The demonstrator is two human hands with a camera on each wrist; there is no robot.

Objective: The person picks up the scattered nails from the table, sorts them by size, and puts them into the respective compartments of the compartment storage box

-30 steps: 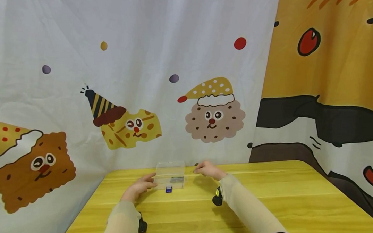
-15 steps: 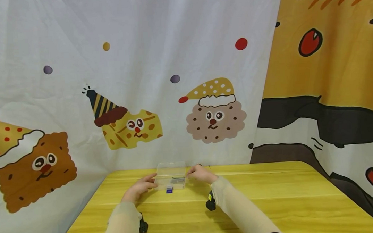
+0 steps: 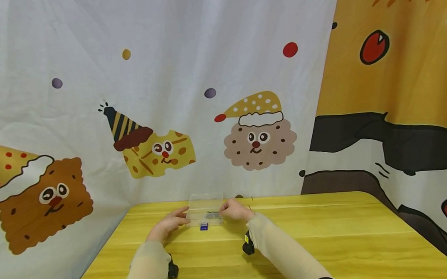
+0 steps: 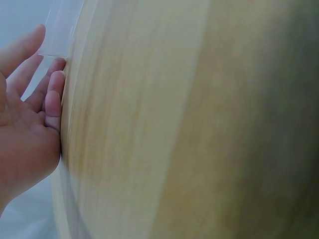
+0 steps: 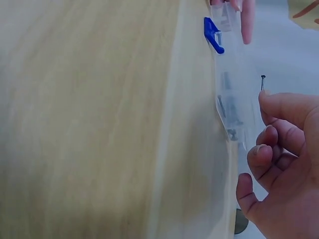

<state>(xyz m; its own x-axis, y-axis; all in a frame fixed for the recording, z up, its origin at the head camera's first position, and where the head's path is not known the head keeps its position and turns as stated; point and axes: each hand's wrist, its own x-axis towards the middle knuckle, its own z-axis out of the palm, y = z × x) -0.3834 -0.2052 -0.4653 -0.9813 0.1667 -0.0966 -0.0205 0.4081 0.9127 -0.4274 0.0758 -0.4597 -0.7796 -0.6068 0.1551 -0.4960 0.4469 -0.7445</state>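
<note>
A clear plastic box stands near the table's far edge, its lid raised at the back. Its blue latch hangs at the front. Inside lie several small dark thin pieces, too blurred to name. At the box's left side, my left hand touches the wall with its fingers fairly straight and the thumb apart. My right hand is at the box's right end and pinches a small dark screw between thumb and index finger, head up. The other fingers of that hand curl loosely.
The wooden table spreads around the box and towards me. Behind it hangs a white curtain printed with cartoon biscuits. Thin dark slivers show just behind the right hand; what they are is unclear.
My right hand has moved left, from beside the box to its right end. The left hand has stayed at the left side, and the box has not moved on the table.
</note>
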